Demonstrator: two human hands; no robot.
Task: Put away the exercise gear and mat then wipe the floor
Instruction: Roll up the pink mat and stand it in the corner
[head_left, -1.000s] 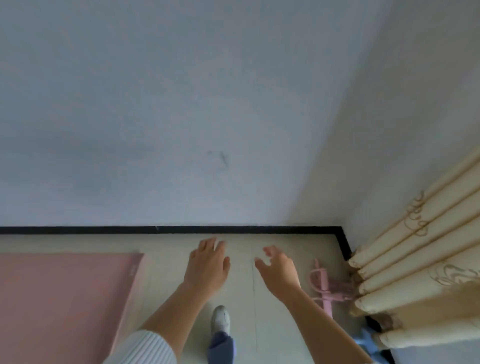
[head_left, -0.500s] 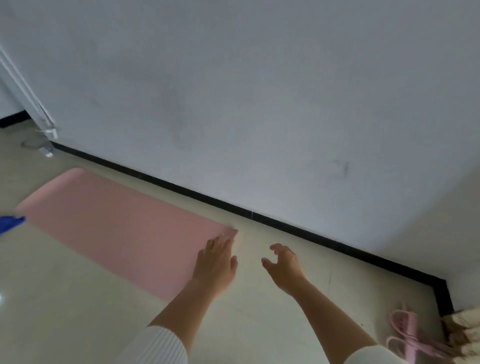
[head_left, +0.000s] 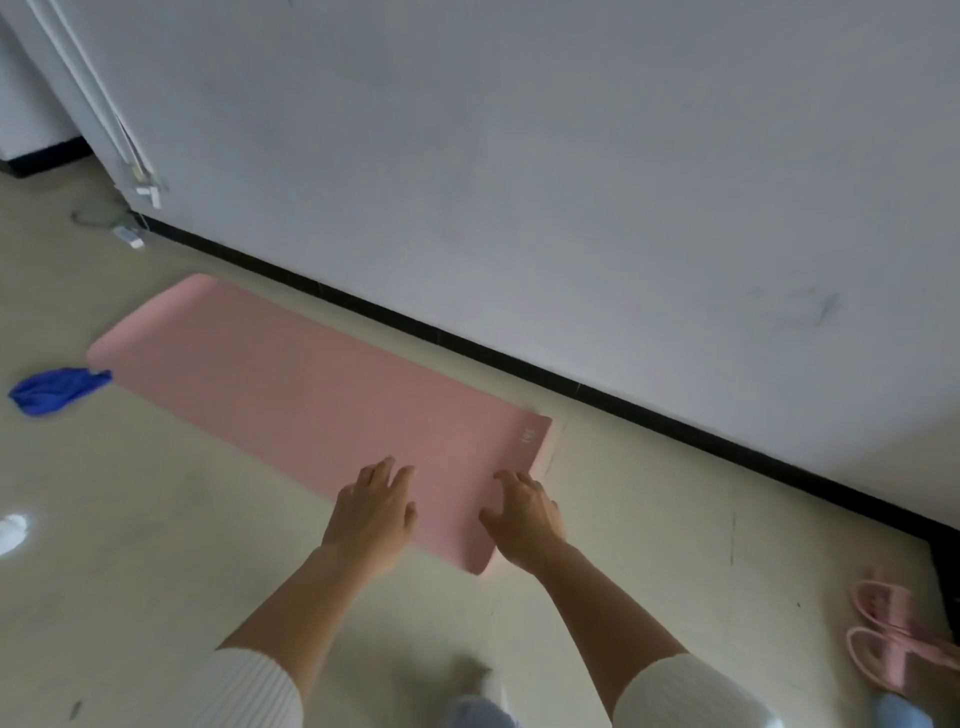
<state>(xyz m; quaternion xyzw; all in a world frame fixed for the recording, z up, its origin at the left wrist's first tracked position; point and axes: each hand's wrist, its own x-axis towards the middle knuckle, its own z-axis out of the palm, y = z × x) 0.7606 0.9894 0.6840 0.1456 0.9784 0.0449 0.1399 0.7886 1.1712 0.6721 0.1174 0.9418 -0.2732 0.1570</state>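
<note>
Down low, bent over near end of pink mat (head_left: 311, 395) with left hand (head_left: 371, 512) and right hand (head_left: 524, 514) out, fingers spread loose, gripping nothing; perhaps touching it.

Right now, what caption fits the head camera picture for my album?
Left hand and right hand at the flat pink mat's near end; blue cloth by its far end.

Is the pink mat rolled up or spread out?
Spread out: the pink foam exercise mat lies flat on the beige floor, with no roll at either end.
</note>
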